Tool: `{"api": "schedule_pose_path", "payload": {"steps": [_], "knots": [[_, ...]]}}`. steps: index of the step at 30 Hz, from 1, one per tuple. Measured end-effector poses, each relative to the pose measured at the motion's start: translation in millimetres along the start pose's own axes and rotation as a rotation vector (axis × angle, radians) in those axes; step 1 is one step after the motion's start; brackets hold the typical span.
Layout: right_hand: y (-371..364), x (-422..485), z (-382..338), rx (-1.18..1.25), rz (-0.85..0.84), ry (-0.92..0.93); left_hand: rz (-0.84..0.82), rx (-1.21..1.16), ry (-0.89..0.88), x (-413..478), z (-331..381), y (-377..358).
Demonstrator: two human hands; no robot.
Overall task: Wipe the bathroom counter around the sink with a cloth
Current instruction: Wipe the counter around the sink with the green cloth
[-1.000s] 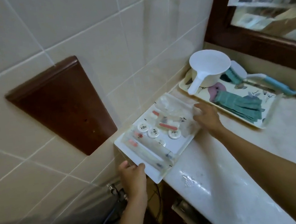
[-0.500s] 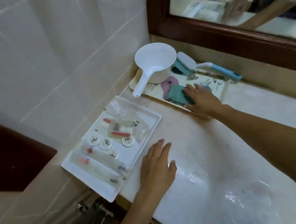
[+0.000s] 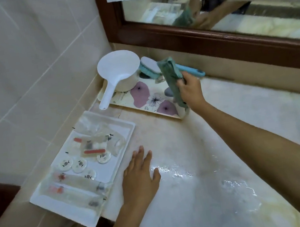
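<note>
The right hand (image 3: pixel 190 91) pinches the green cloth (image 3: pixel 170 76) with curled fingers and thumb. It holds the cloth up in the air over the flower tray (image 3: pixel 158 87). The cloth hangs down in folds. I think it is held this way so it can drop open and be laid flat for wiping.

The left hand (image 3: pixel 140 179) lies flat on the counter (image 3: pixel 214 133) with straight fingers and holds nothing. It rests just beside the white tray (image 3: pixel 115 173). Maybe the person leans on it, or maybe it is there to stop that tray from sliding (one corner seems to poke out past the end of the counter).

Shiny wet spots (image 3: pixel 231 184) sit on the counter near the left hand and closer to the front edge. That looks like the place that needs the cloth first, and no wiping has started yet.

The white scoop (image 3: pixel 118 68) and the brush (image 3: pixel 150 65) sit together on the flower tray, pushed back against the wall under the mirror (image 3: pixel 246 15). Small packets and round lids lie in the white tray. Keeping little things on trays leaves more bare counter to wipe. I cannot tell where the sink is.
</note>
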State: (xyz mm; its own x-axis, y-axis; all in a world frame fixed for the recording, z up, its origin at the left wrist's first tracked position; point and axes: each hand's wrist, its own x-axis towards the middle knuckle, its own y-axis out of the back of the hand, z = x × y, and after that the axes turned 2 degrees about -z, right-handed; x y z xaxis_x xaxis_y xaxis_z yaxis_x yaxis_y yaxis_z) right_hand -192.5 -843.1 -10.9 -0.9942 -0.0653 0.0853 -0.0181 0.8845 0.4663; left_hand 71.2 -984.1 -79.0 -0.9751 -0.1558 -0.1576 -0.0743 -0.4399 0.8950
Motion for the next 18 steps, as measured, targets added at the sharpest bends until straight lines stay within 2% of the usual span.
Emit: {"api": "schedule_pose_path", "payload": {"steps": [2, 4, 9, 11, 13, 16, 18], "knots": [[35.2, -18.5, -9.2, 0.191, 0.077, -0.122, 0.019, 0.031, -0.024, 1.1, -5.3, 3.9], [70.4, -50.4, -12.2, 0.235, 0.100, -0.193, 0.034, 0.047, -0.033, 3.5, -12.1, 6.3], [157.8, -156.8, 10.3, -0.186, 0.224, -0.197, 0.092, -0.068, 0.039, 7.6, 13.1, 1.4], [176.3, -194.5, 33.9, -0.349, 0.254, -0.257, 0.126, -0.103, -0.034, 12.3, 32.7, 3.0], [174.7, -229.6, 56.8, -0.518, 0.146, -0.232, 0.120, -0.158, -0.160, 16.7, 49.6, 3.3], [153.0, -273.1, 91.6, -0.867, -0.143, -0.069, 0.055, -0.177, -0.326, 33.8, 70.5, -0.9], [141.1, -280.9, 101.8, -0.957, -0.216, -0.046, 0.015, -0.112, -0.402, 52.2, 79.4, -5.1]]}}
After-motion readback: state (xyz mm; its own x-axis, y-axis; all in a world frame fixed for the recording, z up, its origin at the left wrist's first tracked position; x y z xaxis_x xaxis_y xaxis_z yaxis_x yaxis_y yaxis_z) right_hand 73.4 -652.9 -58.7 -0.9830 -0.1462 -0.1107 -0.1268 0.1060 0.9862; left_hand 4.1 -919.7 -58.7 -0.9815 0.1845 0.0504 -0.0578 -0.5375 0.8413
